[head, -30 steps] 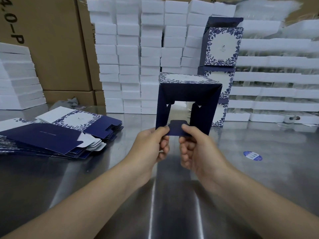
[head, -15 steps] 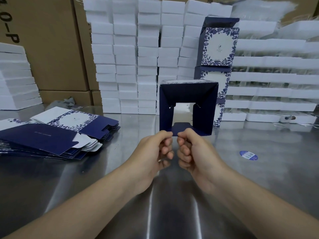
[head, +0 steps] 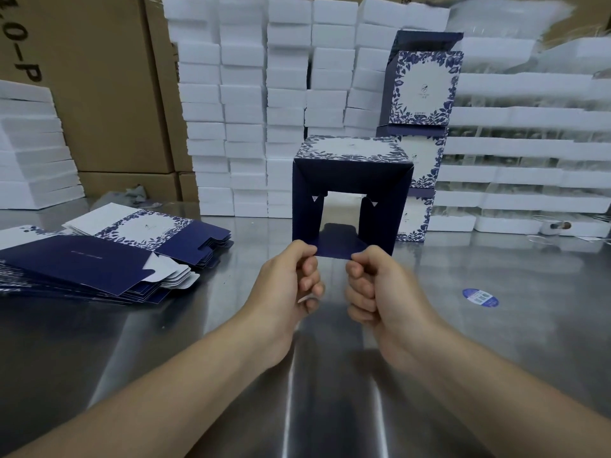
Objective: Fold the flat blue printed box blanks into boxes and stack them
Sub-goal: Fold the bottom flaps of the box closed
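Shiny steel bench (head: 496, 325), foam blocks (head: 248, 110) stacked behind. Both grips, left hand (head: 287, 279) and right hand (head: 377, 285), pinch the half-folded box's (head: 350, 180) bottom flap (head: 337, 249). Flat blanks (head: 99, 256) piled left.

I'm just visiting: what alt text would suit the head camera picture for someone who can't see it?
A person's left hand and right hand pinch the near flap of a half-folded blue printed box at a steel table. Flat blanks lie piled to the left; finished boxes stand stacked behind.
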